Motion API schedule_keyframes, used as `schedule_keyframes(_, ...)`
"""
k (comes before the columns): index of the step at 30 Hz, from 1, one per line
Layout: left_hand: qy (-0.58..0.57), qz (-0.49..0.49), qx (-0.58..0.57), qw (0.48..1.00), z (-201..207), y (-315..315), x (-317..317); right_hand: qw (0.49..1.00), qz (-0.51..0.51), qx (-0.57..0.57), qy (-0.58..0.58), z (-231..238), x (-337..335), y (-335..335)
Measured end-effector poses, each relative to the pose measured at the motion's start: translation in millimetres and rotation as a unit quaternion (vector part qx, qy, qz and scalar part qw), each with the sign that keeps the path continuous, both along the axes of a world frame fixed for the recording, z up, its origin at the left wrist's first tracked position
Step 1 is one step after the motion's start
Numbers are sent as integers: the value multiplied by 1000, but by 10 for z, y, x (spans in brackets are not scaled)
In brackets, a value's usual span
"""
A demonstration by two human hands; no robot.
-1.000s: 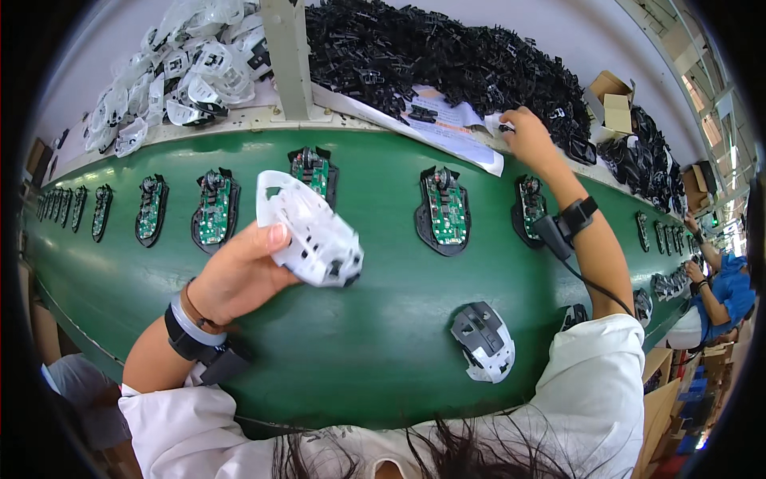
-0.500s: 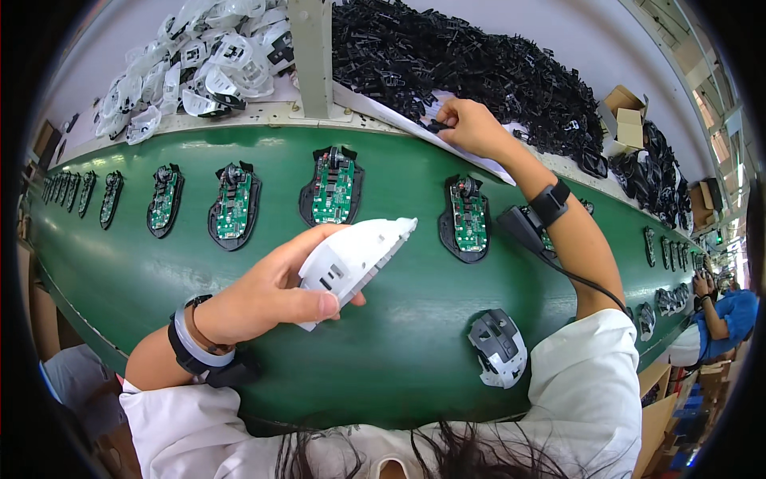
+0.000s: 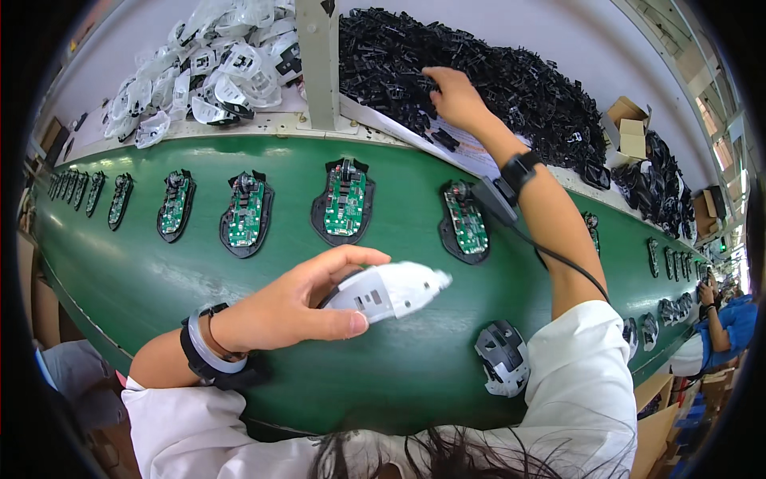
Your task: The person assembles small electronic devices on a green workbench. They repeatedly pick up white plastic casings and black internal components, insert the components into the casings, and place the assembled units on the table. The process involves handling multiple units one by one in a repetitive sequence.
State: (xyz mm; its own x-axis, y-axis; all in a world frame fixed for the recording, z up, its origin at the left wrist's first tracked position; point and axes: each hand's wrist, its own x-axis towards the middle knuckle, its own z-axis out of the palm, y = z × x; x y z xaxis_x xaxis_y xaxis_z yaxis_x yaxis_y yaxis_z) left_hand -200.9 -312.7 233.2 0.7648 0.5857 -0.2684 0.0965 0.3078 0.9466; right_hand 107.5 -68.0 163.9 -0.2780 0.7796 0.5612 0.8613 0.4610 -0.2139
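Observation:
My left hand [image 3: 291, 310] grips a white plastic mouse shell [image 3: 391, 292] with small slots, its pointed end toward the right, held above the green work surface. My right hand [image 3: 456, 97] is stretched out over the heap of small black plastic parts [image 3: 495, 76]. Its forefinger and thumb are apart, and nothing shows between them; the other fingers are mostly hidden. Black mouse bases with green circuit boards stand in a row, one [image 3: 345, 203] beyond my left hand and another [image 3: 465, 223] near my right wrist. A black-and-white mouse [image 3: 503, 358] lies near my right sleeve.
A pile of white shells [image 3: 215, 76] sits at the back left beside an upright metal post [image 3: 319, 72]. An open carton [image 3: 626, 132] stands at the back right. A cable [image 3: 558, 255] runs along my right arm. Another person [image 3: 722, 327] works at far right.
My right hand has moved farther back over the black heap, away from the heap's near edge. My left hand has shifted right and turned the white shell flatter.

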Motion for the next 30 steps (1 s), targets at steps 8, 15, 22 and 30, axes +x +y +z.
schedule_keyframes(8,53,40,55,996,64,-43,-297,980,38,-191,44,242,49,-626)
schedule_keyframes(15,26,70,102,992,83,2,-143,980,-43,-156,121,230,231,-892)
schedule_keyframes(22,24,62,203,977,143,-12,10,983,-45,-156,86,203,77,-645)
schedule_keyframes(30,46,64,301,950,35,53,-42,946,-39,-127,297,442,124,-1146)
